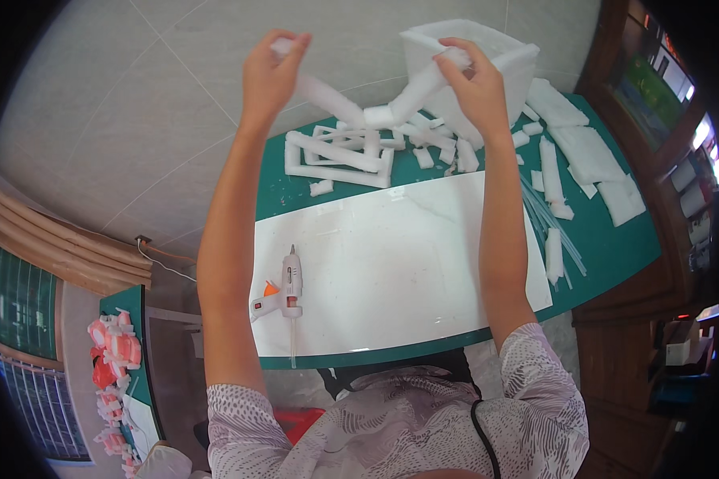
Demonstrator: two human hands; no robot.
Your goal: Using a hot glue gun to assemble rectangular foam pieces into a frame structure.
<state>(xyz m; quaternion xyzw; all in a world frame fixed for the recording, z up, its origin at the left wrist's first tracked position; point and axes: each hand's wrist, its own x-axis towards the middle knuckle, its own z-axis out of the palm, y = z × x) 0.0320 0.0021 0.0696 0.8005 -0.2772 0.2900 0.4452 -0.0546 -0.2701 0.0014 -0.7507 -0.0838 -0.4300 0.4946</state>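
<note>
Foam strip point(378, 116), white, roughly V-shaped, with short blocky middle.

The foam strip point(378, 117) looks matt and roughish, the board point(383, 263) glossy (faintly mirror-like), the glue gun point(292, 286) plastic.

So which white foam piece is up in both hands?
The roughly V-shaped piece, its ends in the left hand and right hand; the other pieces nearby rest on the green table.

The tabletop point(623, 247) is coloured green, the board point(391, 263) and foam strip point(331, 100) white. The glue gun point(292, 287) is coloured white, its trigger point(271, 289) orange; the pale shirt point(423, 423) is dark-patterned.
</note>
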